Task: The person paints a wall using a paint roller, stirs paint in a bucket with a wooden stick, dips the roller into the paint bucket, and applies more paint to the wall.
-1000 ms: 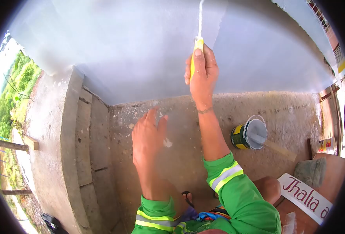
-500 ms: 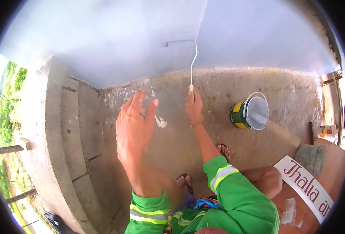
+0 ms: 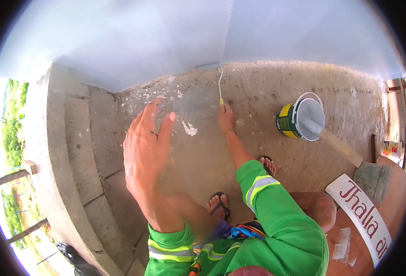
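My right hand [image 3: 226, 117] is wrapped round the yellow handle of a paint roller [image 3: 220, 85]. The roller's thin wire frame reaches up to the bottom edge of the pale blue-grey wall [image 3: 166, 41], where its head is hard to make out. My left hand [image 3: 145, 142] is raised over the floor with its fingers apart and nothing in it. Right of my right hand, a green and yellow paint bucket [image 3: 288, 120] stands on the floor, holding grey paint, with a wooden stick [image 3: 340, 147] leaning out of it.
Concrete blocks and a ledge [image 3: 58, 138] run along the left side. At the lower right lie a white lettered sign [image 3: 361, 214] and a grey-green block-like object [image 3: 373, 181]. My sandalled feet [image 3: 218, 205] are on the rough floor [image 3: 193, 152]. Wooden bars [image 3: 7, 178] jut in at the far left.
My right hand has brought the roller down the wall to its bottom edge. My left hand has shifted left and stays spread. The view has tilted downward.
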`<state>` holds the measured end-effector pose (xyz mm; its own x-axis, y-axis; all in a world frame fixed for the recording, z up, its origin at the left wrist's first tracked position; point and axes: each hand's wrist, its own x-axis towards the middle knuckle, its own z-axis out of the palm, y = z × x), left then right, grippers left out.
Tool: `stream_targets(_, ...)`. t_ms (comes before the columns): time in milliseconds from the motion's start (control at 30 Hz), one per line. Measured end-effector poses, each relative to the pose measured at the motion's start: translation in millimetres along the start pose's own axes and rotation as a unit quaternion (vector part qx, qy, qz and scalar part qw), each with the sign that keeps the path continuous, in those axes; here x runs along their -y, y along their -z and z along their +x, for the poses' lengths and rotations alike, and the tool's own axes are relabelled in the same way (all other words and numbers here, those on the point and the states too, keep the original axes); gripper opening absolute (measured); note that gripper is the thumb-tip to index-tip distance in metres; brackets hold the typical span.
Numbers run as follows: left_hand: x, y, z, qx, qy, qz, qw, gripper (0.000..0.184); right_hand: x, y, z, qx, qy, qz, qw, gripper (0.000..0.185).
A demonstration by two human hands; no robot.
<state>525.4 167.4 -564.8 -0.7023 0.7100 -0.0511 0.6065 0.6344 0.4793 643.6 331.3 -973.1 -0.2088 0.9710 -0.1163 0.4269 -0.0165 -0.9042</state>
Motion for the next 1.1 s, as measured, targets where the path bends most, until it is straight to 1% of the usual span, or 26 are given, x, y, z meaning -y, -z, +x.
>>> stream_targets(67,-1,-4,2,0.005,-0.008,-0.001,1.000,0.050,5,7,-1,-0.001,0.009,-0.008,1.000,0.029)
stream_targets(167,-7,-4,4,0.021,0.009,-0.006,1.000,0.051,44,39,-10,0.019,-0.053,0.044,0.997,0.029)
stream_targets(267,-12,-7,6,0.035,0.019,-0.006,0.999,0.051,27,55,4,0.006,0.013,0.044,0.999,0.029)
stream_targets(367,-16,-11,6,0.044,0.018,-0.002,0.999,0.048,40,68,19,0.057,-0.082,0.055,0.993,0.032)
stream_targets(467,-21,-11,7,0.057,0.031,0.005,0.998,0.049,37,66,22,0.049,-0.112,0.033,0.992,0.035)
stream_targets(567,-19,-12,7,0.058,0.028,0.012,0.998,0.049,2,54,36,0.040,-0.087,-0.013,0.995,0.037)
stream_targets(667,-18,-12,7,0.061,0.027,0.007,0.998,0.048,-3,53,40,0.042,-0.111,-0.002,0.993,0.037)
stream_targets(767,-16,-14,9,0.058,0.028,0.010,0.998,0.048,-7,57,43,0.041,-0.084,-0.021,0.995,0.037)
stream_targets(800,-16,-14,9,0.057,0.026,0.003,0.998,0.048,8,65,38,0.046,-0.094,0.003,0.994,0.037)
stream_targets(867,-17,-13,8,0.058,0.026,-0.012,0.998,0.049,69,97,21,0.060,-0.117,0.049,0.990,0.037)
stream_targets(933,-21,-10,9,0.072,0.050,-0.009,0.996,0.049,99,113,19,0.059,-0.083,0.029,0.994,0.037)
stream_targets(967,-24,-10,9,0.079,0.060,-0.008,0.995,0.050,105,118,19,0.056,-0.065,0.019,0.996,0.037)
stream_targets(1000,-23,-12,10,0.078,0.051,-0.008,0.996,0.050,99,116,21,0.050,-0.071,0.011,0.996,0.036)
stream_targets(1100,-20,-16,13,0.068,0.025,-0.007,0.997,0.051,62,96,35,0.044,-0.073,0.003,0.996,0.034)
